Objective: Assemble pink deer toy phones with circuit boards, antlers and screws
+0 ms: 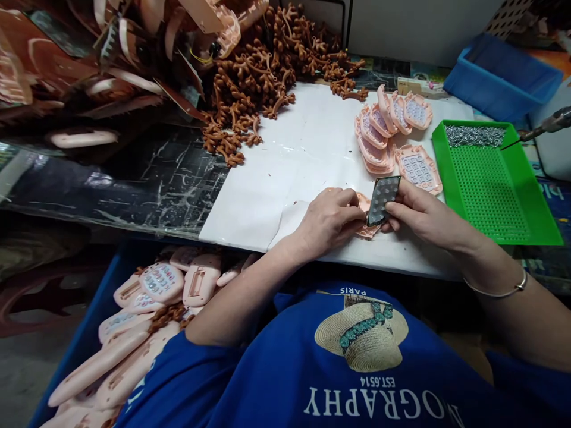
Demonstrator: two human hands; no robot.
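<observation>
In my right hand [413, 211] is a small dark circuit board [383, 199] with rows of pale round pads, pinched between thumb and fingers and tilted up. My left hand [332, 220] is closed beside it, fingertips at the board's lower left edge. What those fingertips hold is hidden. Under both hands a pink plastic shell [363, 202] lies on the white sheet [307, 142], partly covered. Just beyond my right hand lies another pink shell with a keypad [419, 169]. Several more pink shells [375, 128] lean in a curved row behind it.
A green tray [491, 196] holding screws [475, 136] stands at right, with a screwdriver bit [513, 144] over it. Behind is a blue bin [499, 77]. Brown branching plastic parts [254, 77] and pink casings [147, 83] pile up at left. Assembled pink pieces [160, 282] fill a lower crate.
</observation>
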